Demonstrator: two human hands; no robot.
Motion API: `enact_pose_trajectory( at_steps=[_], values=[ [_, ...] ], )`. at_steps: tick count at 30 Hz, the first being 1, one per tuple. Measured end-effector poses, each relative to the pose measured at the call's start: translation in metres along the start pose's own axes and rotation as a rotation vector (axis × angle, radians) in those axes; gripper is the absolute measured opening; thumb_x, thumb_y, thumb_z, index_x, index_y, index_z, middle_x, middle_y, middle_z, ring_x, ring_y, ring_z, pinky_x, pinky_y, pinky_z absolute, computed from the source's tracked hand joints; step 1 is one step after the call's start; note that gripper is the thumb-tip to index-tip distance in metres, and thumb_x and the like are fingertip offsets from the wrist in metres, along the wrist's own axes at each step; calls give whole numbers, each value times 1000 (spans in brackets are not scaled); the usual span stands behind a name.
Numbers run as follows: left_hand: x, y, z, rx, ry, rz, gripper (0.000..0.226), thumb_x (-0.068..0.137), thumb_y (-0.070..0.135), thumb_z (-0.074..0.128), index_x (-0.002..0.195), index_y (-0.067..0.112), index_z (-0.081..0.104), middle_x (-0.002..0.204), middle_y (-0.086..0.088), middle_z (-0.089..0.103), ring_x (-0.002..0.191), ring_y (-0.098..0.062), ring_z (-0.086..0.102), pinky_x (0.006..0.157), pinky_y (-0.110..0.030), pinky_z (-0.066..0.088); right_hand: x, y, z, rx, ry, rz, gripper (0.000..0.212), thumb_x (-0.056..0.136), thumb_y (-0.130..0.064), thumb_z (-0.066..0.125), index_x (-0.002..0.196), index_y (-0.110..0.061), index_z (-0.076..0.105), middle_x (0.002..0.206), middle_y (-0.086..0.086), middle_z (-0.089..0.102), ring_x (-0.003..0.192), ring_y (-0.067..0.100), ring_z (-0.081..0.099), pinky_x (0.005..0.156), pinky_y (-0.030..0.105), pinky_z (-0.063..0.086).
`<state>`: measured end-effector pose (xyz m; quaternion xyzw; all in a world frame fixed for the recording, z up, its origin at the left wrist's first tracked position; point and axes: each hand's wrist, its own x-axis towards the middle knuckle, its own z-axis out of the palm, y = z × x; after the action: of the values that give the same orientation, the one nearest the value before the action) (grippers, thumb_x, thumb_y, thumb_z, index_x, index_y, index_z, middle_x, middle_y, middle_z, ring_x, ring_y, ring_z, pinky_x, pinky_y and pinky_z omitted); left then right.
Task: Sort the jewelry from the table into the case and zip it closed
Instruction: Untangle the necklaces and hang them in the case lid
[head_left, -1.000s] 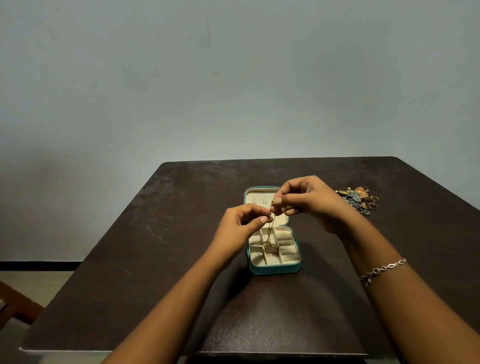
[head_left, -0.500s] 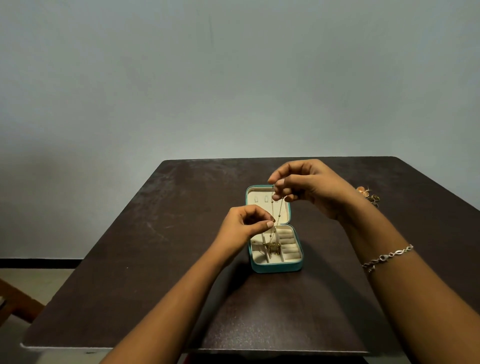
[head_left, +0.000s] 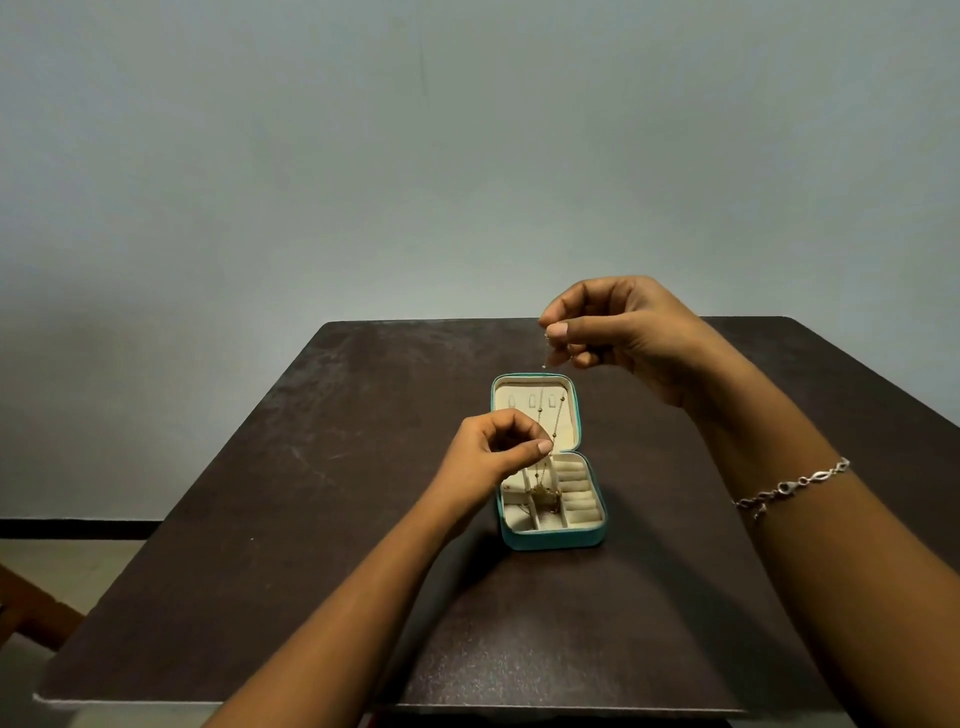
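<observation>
Pinching the necklace (head_left: 557, 427) with both thumb-and-finger grips, I hold my right hand (head_left: 621, 332) above the open case (head_left: 550, 541) and my left hand (head_left: 491, 453) lower, just over its compartments.

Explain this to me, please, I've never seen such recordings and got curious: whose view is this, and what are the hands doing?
There is no machine here, only a person's two bare hands. The view comes from a camera worn on the person's head, looking forward and down, so the arms reach in from the bottom. On the dark table stands a small teal case, its lid open and lying back, with cream compartments inside. The right hand, raised above the case, pinches the top of a thin gold necklace; the left hand, lower, pinches the same chain just over the compartments. The necklace's lower end hangs down into the case. A silver bracelet sits on the right wrist.
</observation>
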<state>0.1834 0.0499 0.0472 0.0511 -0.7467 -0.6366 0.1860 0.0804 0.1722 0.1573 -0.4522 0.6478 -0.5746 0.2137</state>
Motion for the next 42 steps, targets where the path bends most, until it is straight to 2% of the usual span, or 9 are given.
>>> enact_pose_trajectory(
  at_steps=[10,14,20,23,27,33,42],
  values=[
    [0,-12,0,-39,98,-71,11,80,-8,61,75,2,61,70,-5,59,54,6,56,52,-7,41,8,-17,-11,41,72,-72,13,79,3,61,77,-9,63,60,-2,64,59,12,64,51,17,46],
    [1,-18,-3,-15,139,-130,11,81,-4,62,75,5,62,72,-5,60,64,-7,54,53,-13,41,6,-18,-19,60,107,-93,11,78,2,61,77,-8,63,60,-1,64,60,13,65,52,17,47],
    [1,-21,-8,-14,166,-166,10,83,-1,61,76,6,63,71,-1,64,64,-2,59,59,-15,47,-1,-17,-34,77,186,-112,11,80,1,60,78,-8,64,60,-1,66,61,13,65,56,18,50],
    [1,-21,-9,-15,183,-163,8,83,-1,61,77,5,62,71,-2,64,66,-7,60,61,-19,49,-5,-15,-40,87,215,-108,10,80,1,60,78,-9,63,61,-1,66,62,13,66,57,18,52],
    [0,-20,-9,-14,209,-169,9,85,-2,58,78,3,61,70,-5,62,64,-11,58,55,-16,49,-10,-10,-47,92,247,-88,10,79,0,59,78,-9,63,60,0,67,62,13,67,57,18,52],
    [0,-17,-10,-118,240,-214,10,90,0,51,83,0,58,69,-8,64,60,-12,61,54,-22,52,-18,11,-56,146,340,0,12,82,2,56,78,-9,61,56,-2,65,57,12,67,54,17,53],
    [1,-14,-12,-229,268,-251,10,93,8,48,89,2,54,74,-10,64,57,-11,66,50,-21,53,-32,62,-63,310,542,260,14,85,2,54,79,-9,60,50,-2,64,48,9,64,44,16,50]
  ],
)
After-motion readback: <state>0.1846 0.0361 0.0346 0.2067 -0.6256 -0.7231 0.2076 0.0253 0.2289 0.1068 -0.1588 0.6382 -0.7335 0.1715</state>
